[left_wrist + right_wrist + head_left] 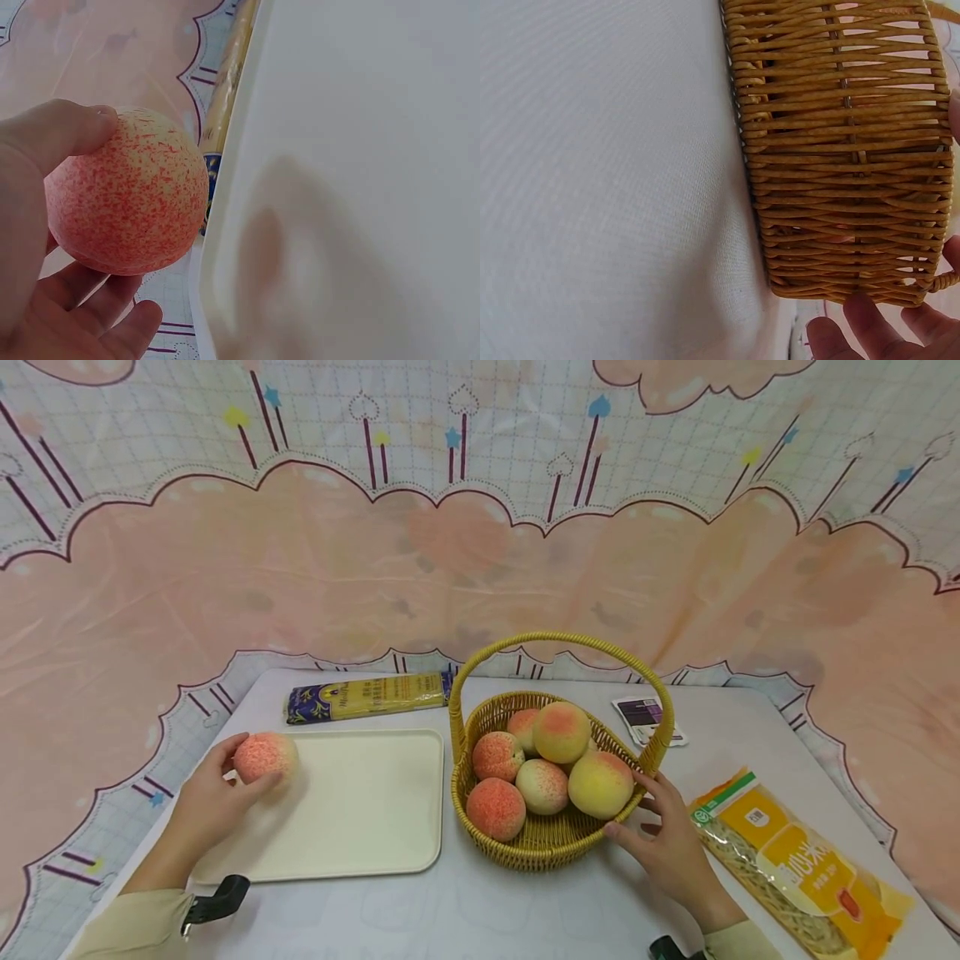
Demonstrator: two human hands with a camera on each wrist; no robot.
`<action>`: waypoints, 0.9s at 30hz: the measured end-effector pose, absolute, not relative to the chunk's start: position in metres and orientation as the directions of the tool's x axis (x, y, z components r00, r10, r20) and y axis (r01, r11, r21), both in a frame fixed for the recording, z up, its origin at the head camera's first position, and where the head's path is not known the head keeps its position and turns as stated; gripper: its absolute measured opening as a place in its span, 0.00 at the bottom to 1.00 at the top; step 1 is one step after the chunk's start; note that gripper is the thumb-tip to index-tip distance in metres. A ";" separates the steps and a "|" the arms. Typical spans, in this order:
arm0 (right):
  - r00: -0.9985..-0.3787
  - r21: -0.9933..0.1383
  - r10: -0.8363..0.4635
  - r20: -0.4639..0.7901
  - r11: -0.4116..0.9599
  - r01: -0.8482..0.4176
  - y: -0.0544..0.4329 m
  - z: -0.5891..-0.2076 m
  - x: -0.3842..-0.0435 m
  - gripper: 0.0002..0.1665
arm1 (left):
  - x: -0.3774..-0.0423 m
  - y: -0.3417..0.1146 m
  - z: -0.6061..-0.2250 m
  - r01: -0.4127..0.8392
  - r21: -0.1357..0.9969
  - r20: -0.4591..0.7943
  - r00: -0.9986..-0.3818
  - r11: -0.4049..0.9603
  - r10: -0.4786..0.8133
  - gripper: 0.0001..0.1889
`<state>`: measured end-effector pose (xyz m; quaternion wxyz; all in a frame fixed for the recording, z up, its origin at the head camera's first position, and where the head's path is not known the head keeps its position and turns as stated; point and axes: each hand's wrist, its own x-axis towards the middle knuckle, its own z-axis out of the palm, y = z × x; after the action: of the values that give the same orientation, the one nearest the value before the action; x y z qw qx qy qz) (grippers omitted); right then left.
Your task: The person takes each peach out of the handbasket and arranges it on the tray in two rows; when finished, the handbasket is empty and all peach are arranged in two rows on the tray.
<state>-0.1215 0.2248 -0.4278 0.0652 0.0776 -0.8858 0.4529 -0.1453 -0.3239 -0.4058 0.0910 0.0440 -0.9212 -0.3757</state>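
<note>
My left hand holds a pink-and-cream peach between thumb and fingers, above the left part of a cream rectangular tray. The left wrist view shows the speckled peach off the tray's surface, with a shadow below. My right hand grips the right side of a yellow woven basket, thumb at the rim and fingers near the handle's base. Several peaches, among them a red one and a yellow one, lie in the basket. In the right wrist view, fingertips touch its woven side.
Behind the tray lies a blue-and-yellow noodle packet. A small dark-and-white sachet is behind the basket at right. An orange-and-clear noodle bag lies right of my right hand. A patterned curtain hangs behind the table.
</note>
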 end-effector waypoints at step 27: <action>-0.978 -0.790 -0.077 0.194 0.579 -0.202 0.225 -0.429 -0.122 0.44 | -0.169 -0.338 -0.412 -0.123 0.734 -0.025 -0.988 0.668 -0.154 0.47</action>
<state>-0.1218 0.2252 -0.4294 0.0691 0.0790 -0.8858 0.4520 -0.1691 -0.3381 -0.4117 0.0193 0.0756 -0.9130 -0.4004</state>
